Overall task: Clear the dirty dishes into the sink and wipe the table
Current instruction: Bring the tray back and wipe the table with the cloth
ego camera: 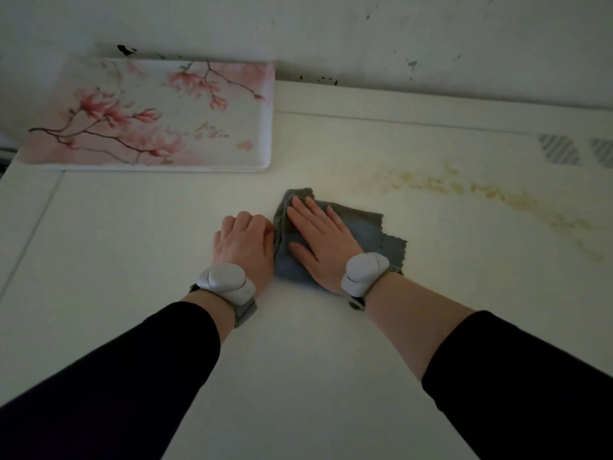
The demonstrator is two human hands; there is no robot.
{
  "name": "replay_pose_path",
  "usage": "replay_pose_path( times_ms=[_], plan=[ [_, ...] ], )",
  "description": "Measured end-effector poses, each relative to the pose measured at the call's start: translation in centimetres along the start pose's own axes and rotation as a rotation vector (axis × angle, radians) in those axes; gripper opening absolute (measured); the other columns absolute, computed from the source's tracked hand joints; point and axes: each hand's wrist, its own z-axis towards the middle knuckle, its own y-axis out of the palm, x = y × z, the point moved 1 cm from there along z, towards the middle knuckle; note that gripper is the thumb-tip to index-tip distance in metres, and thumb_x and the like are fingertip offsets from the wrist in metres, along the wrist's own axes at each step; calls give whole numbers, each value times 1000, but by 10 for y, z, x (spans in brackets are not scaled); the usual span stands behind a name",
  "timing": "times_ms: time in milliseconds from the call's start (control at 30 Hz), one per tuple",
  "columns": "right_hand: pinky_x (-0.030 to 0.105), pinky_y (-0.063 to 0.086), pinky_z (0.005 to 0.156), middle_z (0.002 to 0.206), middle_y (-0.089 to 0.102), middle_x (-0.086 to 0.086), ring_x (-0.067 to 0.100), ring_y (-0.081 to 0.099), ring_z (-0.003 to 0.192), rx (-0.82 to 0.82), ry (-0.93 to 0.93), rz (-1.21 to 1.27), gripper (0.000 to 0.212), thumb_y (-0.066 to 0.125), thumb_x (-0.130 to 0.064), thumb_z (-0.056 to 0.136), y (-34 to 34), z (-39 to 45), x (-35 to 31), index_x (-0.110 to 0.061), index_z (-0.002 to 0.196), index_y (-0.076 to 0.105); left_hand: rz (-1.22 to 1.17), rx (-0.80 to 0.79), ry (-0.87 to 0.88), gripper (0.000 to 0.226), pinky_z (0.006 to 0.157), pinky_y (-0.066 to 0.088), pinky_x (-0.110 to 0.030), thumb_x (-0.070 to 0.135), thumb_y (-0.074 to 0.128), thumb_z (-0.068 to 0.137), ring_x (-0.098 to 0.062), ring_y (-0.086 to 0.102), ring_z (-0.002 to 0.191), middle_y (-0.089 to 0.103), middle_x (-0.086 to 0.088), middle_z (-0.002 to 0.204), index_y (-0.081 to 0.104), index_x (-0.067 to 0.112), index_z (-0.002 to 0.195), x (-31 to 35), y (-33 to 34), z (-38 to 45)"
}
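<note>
A blue-grey cloth (pixel 368 232) lies folded on the white table (pixel 298 343) near its middle. My right hand (pixel 318 240) presses flat on the cloth with straight, spread fingers. My left hand (pixel 243 242) sits just left of the cloth with its fingers curled under, its fingertips at the cloth's left edge; whether it pinches that edge is hidden. A yellowish smear (pixel 491 197) runs across the table to the right of the cloth. No dishes are in view.
A white tray with pink blossoms (pixel 149 117) lies at the back left against the wall (pixel 331 28). Striped grey patches (pixel 560 149) mark the table's far right. A seam runs down the table's left side.
</note>
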Motion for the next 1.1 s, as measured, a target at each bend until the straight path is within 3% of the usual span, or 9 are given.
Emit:
replay_pose_path(
  times_ms=[67, 167, 467, 633, 767, 933, 1100],
  plan=[
    [41, -7, 119, 159, 5, -7, 14, -3, 147, -3, -81, -79, 59, 21, -46, 97, 2, -12, 1, -23, 151, 14, 9, -4, -3, 13, 73, 30, -32, 27, 47, 92, -26, 44, 90, 54, -3, 95, 56, 18, 92, 1, 0, 3],
    [45, -5, 119, 160, 2, -9, 16, -6, 147, -14, -48, -192, 62, 8, -52, 94, 9, -15, 8, -26, 151, 9, 36, 7, -7, 12, 71, 30, -31, 25, 48, 91, -26, 44, 89, 54, -4, 95, 58, 17, 91, 8, 3, 9],
    [38, -3, 120, 160, -1, -9, 13, -6, 147, 74, 106, -130, 59, 7, -48, 97, 2, 7, 44, -24, 151, 4, -44, 53, -6, 17, 77, 41, -41, 17, 49, 93, -33, 48, 92, 57, -12, 100, 62, 10, 101, 38, 12, 35],
    [35, -6, 119, 159, -2, -9, 13, -7, 147, 128, 233, -119, 59, 6, -48, 97, -5, 7, 78, -25, 151, 4, -52, 23, 31, 26, 76, 29, -30, 7, 47, 84, -31, 45, 97, 54, -9, 106, 59, 15, 105, 54, 30, 72],
    [35, -7, 118, 160, -2, -9, 13, -8, 147, 135, 261, -124, 59, 6, -48, 97, -10, 19, 95, -25, 151, 3, -3, 51, 57, 12, 69, 15, -25, 13, 48, 88, -28, 45, 90, 53, -6, 100, 56, 17, 95, 61, 41, 95],
    [35, -6, 117, 160, 1, -9, 13, -3, 147, 130, 199, -122, 56, 12, -45, 100, -19, 62, 105, -25, 151, 4, 16, 106, 29, 18, 73, 29, -31, 6, 50, 79, -29, 47, 86, 52, -7, 96, 53, 16, 95, 61, 45, 93],
    [39, -1, 118, 160, 2, -8, 16, -2, 147, 124, 153, -119, 54, 13, -40, 101, -24, 122, 100, -22, 152, 7, -9, 100, -24, 34, 84, 37, -39, 11, 48, 90, -33, 48, 98, 55, -11, 109, 49, 9, 124, 64, 44, 92]
  ],
)
